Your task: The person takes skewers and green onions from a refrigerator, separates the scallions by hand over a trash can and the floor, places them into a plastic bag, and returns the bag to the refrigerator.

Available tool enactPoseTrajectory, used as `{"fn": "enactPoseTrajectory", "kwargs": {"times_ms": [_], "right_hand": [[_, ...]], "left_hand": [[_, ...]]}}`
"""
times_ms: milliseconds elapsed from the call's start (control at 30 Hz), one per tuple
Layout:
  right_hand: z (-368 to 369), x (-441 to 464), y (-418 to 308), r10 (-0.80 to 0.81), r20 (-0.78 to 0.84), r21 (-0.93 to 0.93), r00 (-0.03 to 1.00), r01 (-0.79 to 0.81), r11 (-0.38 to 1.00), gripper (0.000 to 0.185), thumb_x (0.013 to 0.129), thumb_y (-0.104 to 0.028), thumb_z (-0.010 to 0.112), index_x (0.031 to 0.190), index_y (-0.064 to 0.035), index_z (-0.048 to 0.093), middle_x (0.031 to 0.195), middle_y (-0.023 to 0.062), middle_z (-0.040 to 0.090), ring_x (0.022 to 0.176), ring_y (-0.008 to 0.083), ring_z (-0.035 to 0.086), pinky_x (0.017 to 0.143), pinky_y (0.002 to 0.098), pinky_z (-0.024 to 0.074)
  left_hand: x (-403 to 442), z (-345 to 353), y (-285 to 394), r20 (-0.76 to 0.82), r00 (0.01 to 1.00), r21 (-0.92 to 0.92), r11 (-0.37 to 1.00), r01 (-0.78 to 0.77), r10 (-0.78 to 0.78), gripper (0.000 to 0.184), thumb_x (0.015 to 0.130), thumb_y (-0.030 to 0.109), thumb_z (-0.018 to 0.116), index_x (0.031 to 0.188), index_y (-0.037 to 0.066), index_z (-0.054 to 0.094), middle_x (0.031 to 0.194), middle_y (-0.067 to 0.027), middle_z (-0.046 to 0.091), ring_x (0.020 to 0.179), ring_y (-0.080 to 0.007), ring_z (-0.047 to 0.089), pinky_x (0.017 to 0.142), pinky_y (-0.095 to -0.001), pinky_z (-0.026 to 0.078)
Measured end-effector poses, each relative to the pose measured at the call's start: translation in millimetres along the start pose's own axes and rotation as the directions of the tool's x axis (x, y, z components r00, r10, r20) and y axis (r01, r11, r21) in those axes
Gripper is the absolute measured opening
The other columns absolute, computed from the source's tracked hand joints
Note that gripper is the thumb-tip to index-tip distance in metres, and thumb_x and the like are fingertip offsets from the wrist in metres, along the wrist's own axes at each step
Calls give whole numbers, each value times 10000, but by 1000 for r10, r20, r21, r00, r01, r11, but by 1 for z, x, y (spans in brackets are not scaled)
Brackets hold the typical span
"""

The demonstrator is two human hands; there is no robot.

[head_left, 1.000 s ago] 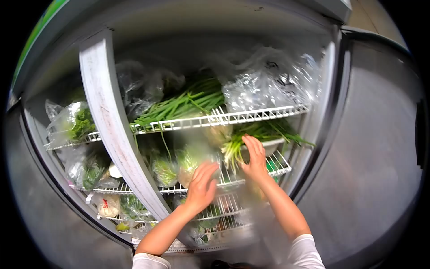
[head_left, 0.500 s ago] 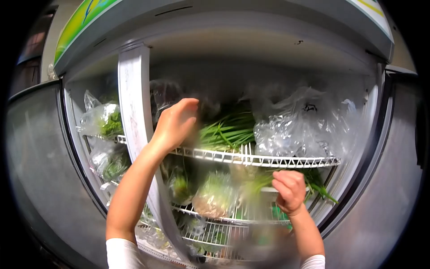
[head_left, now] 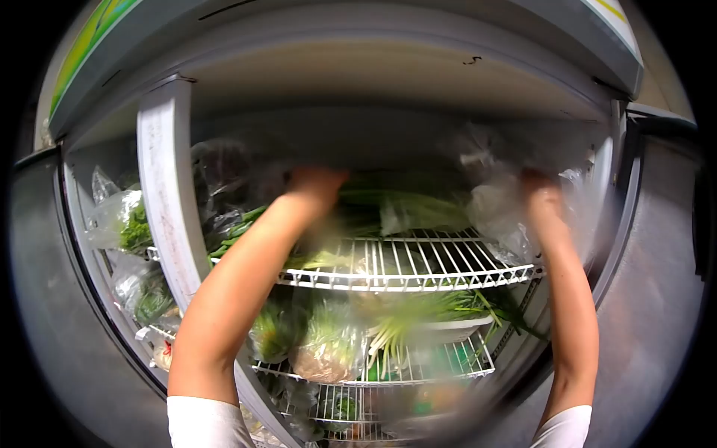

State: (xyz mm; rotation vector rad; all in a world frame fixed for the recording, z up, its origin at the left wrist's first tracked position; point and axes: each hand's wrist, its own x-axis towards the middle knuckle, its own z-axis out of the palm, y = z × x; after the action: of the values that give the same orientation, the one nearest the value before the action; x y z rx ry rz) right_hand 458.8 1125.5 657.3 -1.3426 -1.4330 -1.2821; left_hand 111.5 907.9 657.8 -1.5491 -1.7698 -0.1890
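Both my hands are inside a fridge, above its top wire shelf (head_left: 418,282). My left hand (head_left: 317,187) is blurred beside long green stalks (head_left: 403,205) lying at the back of the shelf; its fingers are smeared by motion. At the right, my right hand (head_left: 541,190) is at the clear plastic bags (head_left: 497,209), with its fingers blurred, so its hold cannot be made out. Part of the green bunch shows to the left, behind my left forearm.
Bagged vegetables (head_left: 325,351) and green onions beside a white tray (head_left: 455,325) sit on the shelf below. A white upright post (head_left: 168,179) divides the fridge. Doors stand open at the left (head_left: 45,276) and right (head_left: 661,261). Leafy greens (head_left: 134,224) are bagged at the left.
My right hand has risen from the lower shelf to the bags on the top shelf. The bags have shifted right and back, baring shelf wires. My left hand is now farther in, by the stalks.
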Motion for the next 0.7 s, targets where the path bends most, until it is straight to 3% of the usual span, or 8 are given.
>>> {"fn": "enactPoseTrajectory", "kwargs": {"times_ms": [100,133,200,267,400,500,567,700], "right_hand": [[-45,7,6,-5,312,221,950,-67,973,169,768,-153,502,921,-91,539,915,132,586,833,325,579,691,392,479],[-87,8,2,-26,456,310,889,-131,942,226,760,-141,513,978,-83,532,994,139,560,906,340,541,762,369,454],[-75,-17,1,-138,123,600,983,37,799,452,737,-185,559,1145,-18,462,1190,189,449,1091,329,432,909,348,360],[-133,-16,-9,-318,431,708,845,-97,700,548,707,-236,582,1158,38,436,1204,242,422,1142,329,392,950,333,320],[-173,-49,-23,-313,47,853,949,125,507,415,729,-127,536,1097,15,407,1085,211,469,1016,360,463,866,396,377],[-212,-75,-26,-132,-523,641,842,490,591,362,675,-11,518,1034,-29,481,1056,160,504,990,335,499,856,415,387],[-225,-119,-24,-30,-606,716,795,561,416,295,606,-10,537,900,-34,527,916,120,537,884,279,524,762,391,418],[-196,-199,-39,-156,-400,912,903,409,22,253,585,-58,556,837,-35,551,836,91,560,819,253,544,690,346,435]], "left_hand": [[18,41,-21,-472,878,153,988,-13,84,539,722,236,615,1216,137,423,1178,-152,474,1095,-340,434,915,-430,341],[18,38,-21,-461,882,138,990,-41,101,539,722,236,615,1216,137,423,1178,-152,474,1095,-340,434,915,-430,341],[9,15,-17,71,997,-230,973,35,-19,500,748,212,569,1216,105,431,1211,-159,451,1128,-317,415,947,-413,326],[-6,2,-14,39,992,-363,927,-96,118,661,621,279,697,1200,87,441,1211,-161,450,1126,-307,414,938,-345,341],[-59,-57,30,-267,964,-376,920,-111,7,534,621,289,700,1094,103,539,1048,-102,572,969,-261,524,819,-348,398],[-97,-68,71,-870,473,-144,844,-517,141,215,682,53,588,895,21,577,828,-89,602,734,-243,571,648,-334,433],[-122,-48,83,-862,433,-228,561,-795,263,237,677,-67,551,907,-10,562,832,-116,604,693,-253,585,602,-298,450],[-126,5,103,-449,785,-574,535,-620,427,257,693,-96,478,924,0,538,809,-145,584,705,-286,588,600,-322,467]]}}
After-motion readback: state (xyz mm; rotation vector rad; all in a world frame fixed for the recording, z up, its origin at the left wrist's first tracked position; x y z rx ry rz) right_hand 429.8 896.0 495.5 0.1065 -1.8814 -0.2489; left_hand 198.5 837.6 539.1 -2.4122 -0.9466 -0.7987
